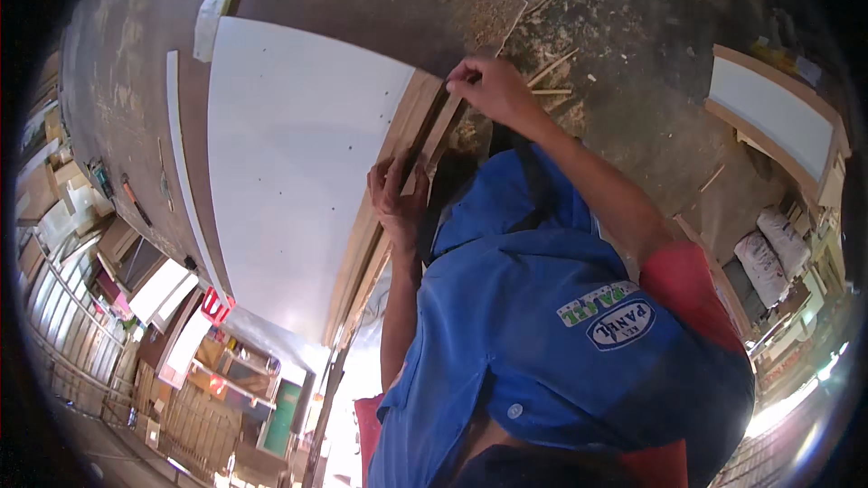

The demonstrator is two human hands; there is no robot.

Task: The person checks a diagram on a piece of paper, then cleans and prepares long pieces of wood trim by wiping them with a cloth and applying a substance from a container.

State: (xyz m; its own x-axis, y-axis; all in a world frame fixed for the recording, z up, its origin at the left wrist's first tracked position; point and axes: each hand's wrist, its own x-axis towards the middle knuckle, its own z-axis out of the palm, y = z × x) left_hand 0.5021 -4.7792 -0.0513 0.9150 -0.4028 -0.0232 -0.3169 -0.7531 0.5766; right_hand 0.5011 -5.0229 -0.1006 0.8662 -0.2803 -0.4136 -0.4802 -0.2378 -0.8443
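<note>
A large white panel [289, 163] with small dark spots lies on a brown work table, bordered on its right by a wooden edge strip [410, 116]. Alongside that runs a second, narrow wooden strip [440, 131], a dark gap between the two. My left hand [398, 205] is bent over these strips partway along, thumb apart from the fingers, gripping the narrow one. At the strips' far end my right hand [488, 89] is closed in a pinch by the corner. What sits between its fingertips, if anything, is too small to tell.
On the brown table [136, 63] lie a long white strip [185, 163], a whitish block [212, 18] and a few hand tools [136, 199]. Sawdust and wood offcuts [551, 77] litter the floor at right. Farther right are another white panel [768, 108] and filled sacks [764, 267].
</note>
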